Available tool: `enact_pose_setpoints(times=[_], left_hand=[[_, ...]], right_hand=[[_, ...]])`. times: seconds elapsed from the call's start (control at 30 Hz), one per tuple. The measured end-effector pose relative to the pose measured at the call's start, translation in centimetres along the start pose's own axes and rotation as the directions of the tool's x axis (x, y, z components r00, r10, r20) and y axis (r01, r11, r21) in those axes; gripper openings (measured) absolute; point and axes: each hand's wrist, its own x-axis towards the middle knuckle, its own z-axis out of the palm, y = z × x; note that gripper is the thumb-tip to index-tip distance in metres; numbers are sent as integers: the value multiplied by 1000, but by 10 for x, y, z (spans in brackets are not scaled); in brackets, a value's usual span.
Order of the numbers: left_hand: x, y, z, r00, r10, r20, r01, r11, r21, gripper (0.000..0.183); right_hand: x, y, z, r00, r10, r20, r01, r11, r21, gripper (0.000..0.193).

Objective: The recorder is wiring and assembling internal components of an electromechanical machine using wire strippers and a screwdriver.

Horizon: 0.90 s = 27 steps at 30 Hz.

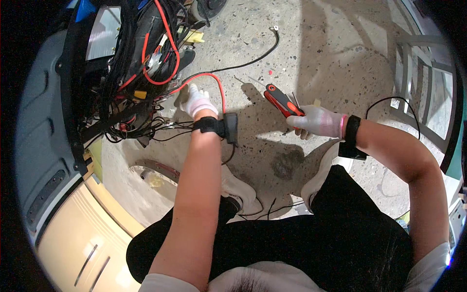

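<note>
My right hand (318,120), in a white glove, is closed around the handle of a red and black folding hex key set (277,96). One thin key sticks out of it toward the upper left, and a shorter one shows beside my fingers. My left hand (198,101), also gloved, reaches to the edge of a tangled bundle of black cables (134,63). Its fingers are stretched out and apart, with nothing visible in them. Right beside this hand, a thick red cable (214,78) arches over and drops past the wrist.
A black cable (253,61) with a ring terminal runs across the speckled floor (340,53). To the left stand a grey panel (46,121) and a cream panel (78,224). A grey metal frame (423,58) is at the far right. My shoes (243,192) stand below the hands.
</note>
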Motion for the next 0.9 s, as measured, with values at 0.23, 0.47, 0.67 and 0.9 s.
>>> enact_pose_setpoints(times=[0.23,0.47,0.67,0.9], left_hand=[[38,37,-3,950,-73,302,-10,964,264,52],[53,40,-33,984,-44,172,19,990,140,34],[74,48,-37,981,-115,-158,154,951,268,33],[141,5,-66,764,-312,565,581,714,-391,40]], right_hand=[[-4,2,7,999,53,-9,-53,999,-5,46],[-10,-4,6,1000,-13,-15,13,1000,6,45],[-4,-9,7,999,-49,-1,49,999,-5,45],[-2,-7,6,997,-68,22,68,997,26,44]])
